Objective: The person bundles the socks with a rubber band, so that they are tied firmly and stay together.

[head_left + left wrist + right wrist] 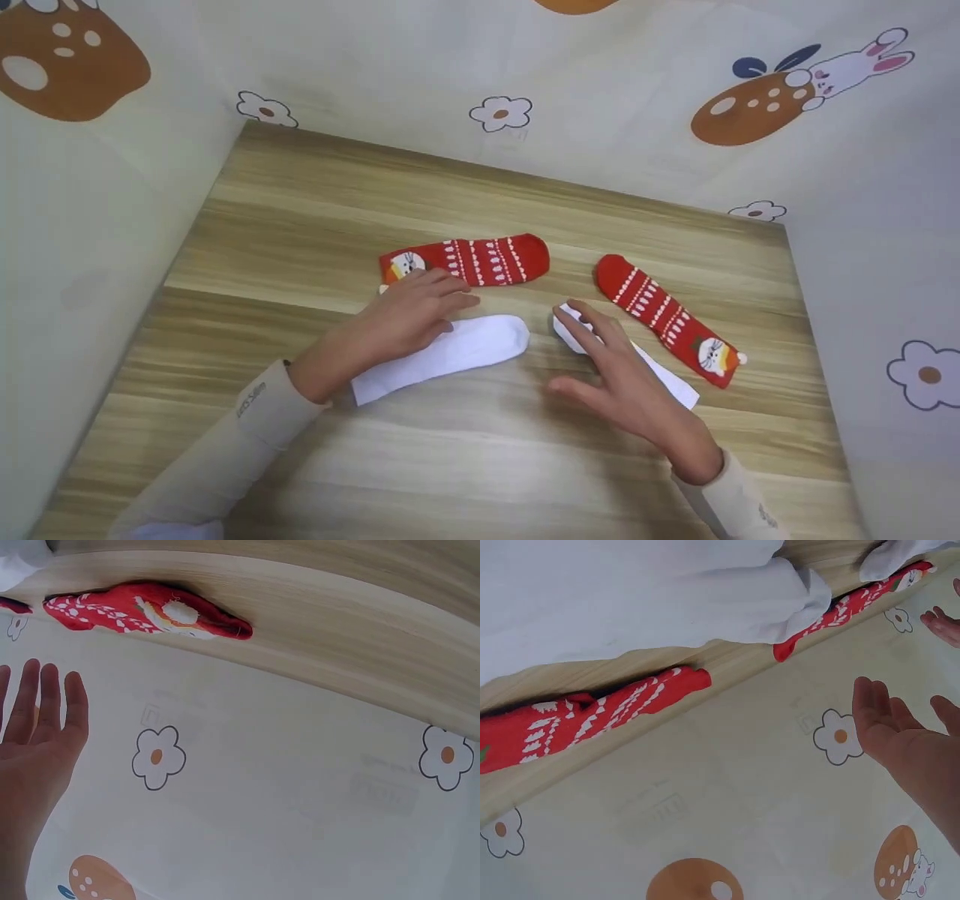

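Wood-grained tabletop (465,472) spreads beneath the work. On it lies the left white sock (472,345), toe to the right, cuff end partly under the left hand (405,311) as the head camera sees it. Nearby, the right white sock (671,379) slants beneath the right hand (626,382), which hides its middle. Neither grip clasps anything: the left fingers are extended, and the right thumb stands apart from its fingers. Whether either hand touches cloth, I cannot tell. Just beyond, the left red sock (487,262) reaches under the left fingertips, and the right red sock (664,319) slants beside its white neighbour. Pale sleeves (240,427) cover the forearms. Farther out, a whitish sheet (375,67) printed with flowers rises behind.
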Action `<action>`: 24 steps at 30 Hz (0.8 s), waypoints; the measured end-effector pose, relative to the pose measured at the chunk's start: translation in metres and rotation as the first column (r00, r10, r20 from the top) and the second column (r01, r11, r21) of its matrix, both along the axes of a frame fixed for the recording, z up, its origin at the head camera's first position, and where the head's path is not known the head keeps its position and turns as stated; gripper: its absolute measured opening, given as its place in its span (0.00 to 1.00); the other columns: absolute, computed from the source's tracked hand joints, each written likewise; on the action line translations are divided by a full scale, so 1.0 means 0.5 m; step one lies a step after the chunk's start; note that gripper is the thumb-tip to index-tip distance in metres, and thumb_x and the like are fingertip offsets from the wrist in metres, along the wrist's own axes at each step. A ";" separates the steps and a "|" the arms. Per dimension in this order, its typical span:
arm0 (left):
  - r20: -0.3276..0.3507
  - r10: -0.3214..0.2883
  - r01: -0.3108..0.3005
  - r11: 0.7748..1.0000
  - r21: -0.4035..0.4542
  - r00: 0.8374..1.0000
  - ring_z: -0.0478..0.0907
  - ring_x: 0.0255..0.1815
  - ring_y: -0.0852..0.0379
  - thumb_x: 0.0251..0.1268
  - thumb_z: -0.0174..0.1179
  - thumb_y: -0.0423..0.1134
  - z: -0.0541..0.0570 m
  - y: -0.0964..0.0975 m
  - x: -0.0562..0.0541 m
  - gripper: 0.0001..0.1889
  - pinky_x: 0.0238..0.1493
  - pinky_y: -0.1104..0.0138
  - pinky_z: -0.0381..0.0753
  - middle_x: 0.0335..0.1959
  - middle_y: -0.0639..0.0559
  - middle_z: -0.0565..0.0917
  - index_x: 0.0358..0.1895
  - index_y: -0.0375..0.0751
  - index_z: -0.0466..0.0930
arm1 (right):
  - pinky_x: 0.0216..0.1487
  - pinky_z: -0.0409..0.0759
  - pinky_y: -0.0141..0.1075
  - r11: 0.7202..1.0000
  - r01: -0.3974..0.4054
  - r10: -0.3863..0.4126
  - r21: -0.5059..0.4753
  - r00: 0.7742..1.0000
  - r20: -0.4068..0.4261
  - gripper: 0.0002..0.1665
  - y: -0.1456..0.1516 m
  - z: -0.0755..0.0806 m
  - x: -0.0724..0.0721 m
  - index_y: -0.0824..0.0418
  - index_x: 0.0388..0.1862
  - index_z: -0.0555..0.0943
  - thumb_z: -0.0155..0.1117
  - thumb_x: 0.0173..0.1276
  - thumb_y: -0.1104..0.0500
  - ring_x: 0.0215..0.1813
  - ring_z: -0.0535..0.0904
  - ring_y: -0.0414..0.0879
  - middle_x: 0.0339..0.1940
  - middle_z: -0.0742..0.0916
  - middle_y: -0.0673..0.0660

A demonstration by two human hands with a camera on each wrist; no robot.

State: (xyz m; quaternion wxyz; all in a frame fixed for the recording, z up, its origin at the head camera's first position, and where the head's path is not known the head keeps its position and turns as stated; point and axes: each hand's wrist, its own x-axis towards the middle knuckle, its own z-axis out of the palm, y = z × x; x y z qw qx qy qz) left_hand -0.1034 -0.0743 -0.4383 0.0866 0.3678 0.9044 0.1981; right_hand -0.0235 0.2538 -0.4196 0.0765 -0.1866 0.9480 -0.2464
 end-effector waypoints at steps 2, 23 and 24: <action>0.014 -0.004 0.004 1.000 -0.002 1.000 0.72 0.74 0.48 0.65 0.71 0.40 -0.003 0.002 -0.001 0.30 0.74 0.49 0.72 0.70 0.51 0.79 0.71 0.51 0.77 | 0.71 0.76 0.56 1.000 0.005 -0.005 -0.004 1.000 0.010 0.54 -0.003 0.000 0.002 0.25 0.82 0.53 0.69 0.61 0.26 0.81 0.62 0.47 0.84 0.62 0.42; 0.097 -0.039 0.045 0.997 -0.062 0.995 0.80 0.64 0.49 0.67 0.69 0.38 -0.035 0.021 -0.003 0.21 0.66 0.52 0.79 0.60 0.49 0.85 0.63 0.49 0.84 | 0.75 0.73 0.47 0.998 -0.040 0.038 -0.053 0.999 -0.038 0.49 -0.009 -0.025 0.003 0.37 0.80 0.64 0.75 0.63 0.38 0.78 0.66 0.43 0.77 0.74 0.50; 0.093 -0.046 0.052 0.997 -0.064 0.995 0.80 0.64 0.50 0.67 0.69 0.38 -0.039 0.022 -0.003 0.21 0.66 0.53 0.80 0.60 0.49 0.85 0.63 0.49 0.85 | 0.75 0.72 0.47 0.997 -0.047 0.044 -0.056 0.998 -0.045 0.48 -0.009 -0.026 0.003 0.39 0.80 0.65 0.75 0.63 0.38 0.78 0.66 0.43 0.77 0.74 0.51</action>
